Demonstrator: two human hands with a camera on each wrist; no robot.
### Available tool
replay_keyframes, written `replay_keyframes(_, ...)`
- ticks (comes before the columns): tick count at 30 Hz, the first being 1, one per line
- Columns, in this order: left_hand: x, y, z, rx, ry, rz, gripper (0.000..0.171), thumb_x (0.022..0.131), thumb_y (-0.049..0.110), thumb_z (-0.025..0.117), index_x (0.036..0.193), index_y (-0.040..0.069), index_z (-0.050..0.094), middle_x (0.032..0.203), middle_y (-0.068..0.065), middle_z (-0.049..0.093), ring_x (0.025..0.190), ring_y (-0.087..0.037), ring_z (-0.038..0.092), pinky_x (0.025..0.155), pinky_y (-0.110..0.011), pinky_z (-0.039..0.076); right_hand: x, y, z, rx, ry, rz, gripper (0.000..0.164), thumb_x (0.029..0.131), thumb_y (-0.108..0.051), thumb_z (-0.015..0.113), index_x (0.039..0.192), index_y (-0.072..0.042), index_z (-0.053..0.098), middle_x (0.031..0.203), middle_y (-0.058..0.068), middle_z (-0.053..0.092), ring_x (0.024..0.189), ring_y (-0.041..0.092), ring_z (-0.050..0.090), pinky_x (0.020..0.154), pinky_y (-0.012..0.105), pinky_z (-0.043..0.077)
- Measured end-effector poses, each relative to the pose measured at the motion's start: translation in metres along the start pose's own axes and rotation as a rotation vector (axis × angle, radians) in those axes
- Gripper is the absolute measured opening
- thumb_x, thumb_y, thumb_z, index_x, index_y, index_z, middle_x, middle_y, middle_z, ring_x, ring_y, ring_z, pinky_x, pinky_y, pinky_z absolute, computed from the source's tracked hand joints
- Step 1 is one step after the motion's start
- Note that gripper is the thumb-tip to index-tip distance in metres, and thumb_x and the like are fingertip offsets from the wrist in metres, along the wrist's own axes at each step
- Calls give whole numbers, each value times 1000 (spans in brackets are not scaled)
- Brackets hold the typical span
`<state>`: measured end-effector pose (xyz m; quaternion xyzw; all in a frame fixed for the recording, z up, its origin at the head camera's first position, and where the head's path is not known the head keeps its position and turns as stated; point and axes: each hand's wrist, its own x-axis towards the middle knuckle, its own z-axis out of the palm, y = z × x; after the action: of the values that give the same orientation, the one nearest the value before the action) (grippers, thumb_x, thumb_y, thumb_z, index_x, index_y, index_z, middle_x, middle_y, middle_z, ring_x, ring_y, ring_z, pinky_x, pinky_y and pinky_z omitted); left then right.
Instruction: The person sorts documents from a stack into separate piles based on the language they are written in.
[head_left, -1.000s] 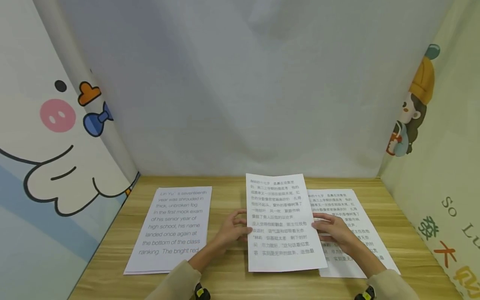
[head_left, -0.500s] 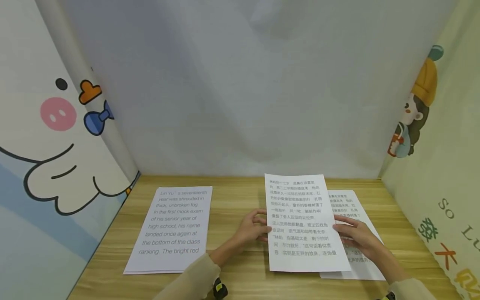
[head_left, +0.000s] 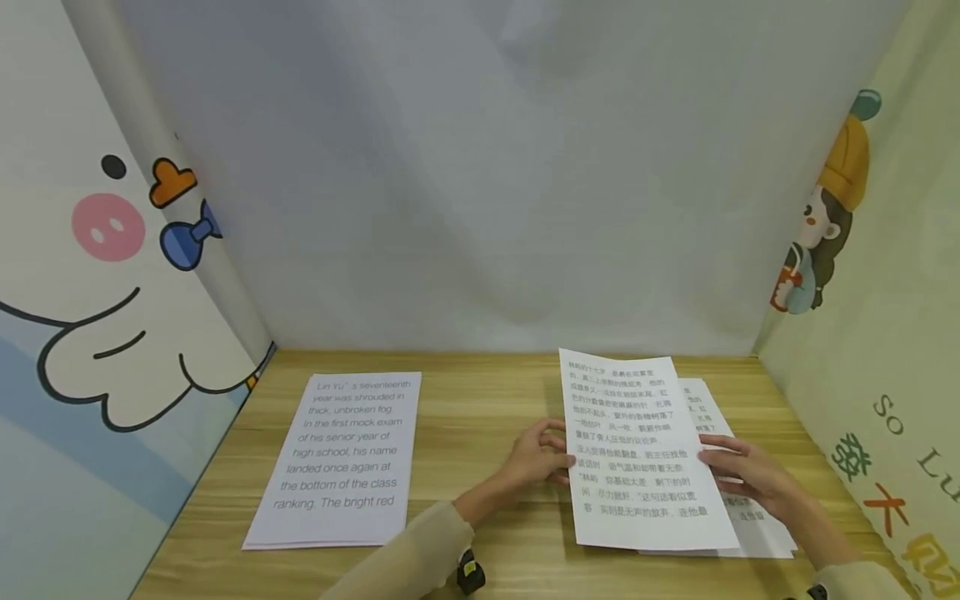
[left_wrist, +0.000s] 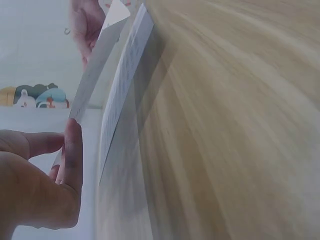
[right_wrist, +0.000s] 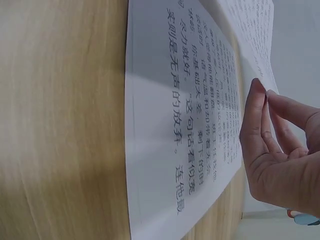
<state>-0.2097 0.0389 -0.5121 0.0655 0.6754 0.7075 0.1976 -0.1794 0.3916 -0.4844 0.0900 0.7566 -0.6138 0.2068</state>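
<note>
A sheet of paper printed with Chinese text [head_left: 637, 467] is held up off the table between both hands, partly covering a like-printed paper stack [head_left: 757, 533] beneath. My left hand [head_left: 534, 457] pinches its left edge between thumb and fingers. At the opposite edge my right hand [head_left: 750, 473] pinches with thumb on top and fingers behind. In the left wrist view the raised sheet [left_wrist: 92, 75] hangs above the lower stack [left_wrist: 125, 80], with a gap between. The right wrist view shows the right hand [right_wrist: 280, 140] holding the sheet's edge over the printed stack [right_wrist: 170, 120].
A stack of paper with English text [head_left: 337, 467] lies on the left of the wooden table [head_left: 480, 392]. A pale curtain-like wall [head_left: 480, 183] rises behind. Panels with cartoon drawings flank the table on the left [head_left: 112, 333] and right [head_left: 885, 350].
Both hands have carried the Chinese-text sheet rightward, from beside the right stack to over most of it. Its lower right corner now sits farther right. The English-text stack stays in place.
</note>
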Motion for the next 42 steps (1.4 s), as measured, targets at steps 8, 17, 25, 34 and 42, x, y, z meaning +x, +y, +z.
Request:
replay_keyframes(8,17,10,22,13,2,19,49,86,-10,70,132,2,57,96,-9,65,63,-13,67,66,-33,64,-1,-9,-29,6,-29,-45,21,104,-18,59,118,-33,66,99,-19,72,91,2,71,82,22,60)
replay_keyframes(17,29,5,47,-64,-12,-5,46,88,-11,68,131,3,57,95,-6,63,65,-13,69,71,-35,65,5,-3,-55,48,-22,-23,26,105,-19,57,102,-44,67,99,-18,74,93,3,72,82,24,60)
replay_keyframes(25,35,-8,67,-29,-8,23,42,86,-12,69,124,2,58,93,-8,62,68,-17,70,68,-36,65,1,13,-72,107,-50,-8,31,106,-17,55,100,-44,69,100,-18,75,94,5,74,83,25,61)
replay_keyframes(34,38,-18,84,4,47,0,38,85,-13,70,119,1,61,89,-10,69,66,-27,73,61,-32,64,-2,18,-75,99,31,37,33,104,-18,58,91,-46,70,93,-19,75,87,3,73,77,24,61)
replay_keyframes(42,40,-23,91,65,90,-23,30,84,-9,73,110,0,63,78,-10,76,59,-27,74,50,-27,59,1,22,-78,96,65,47,33,103,-19,61,89,-46,74,91,-20,75,85,3,73,75,24,61)
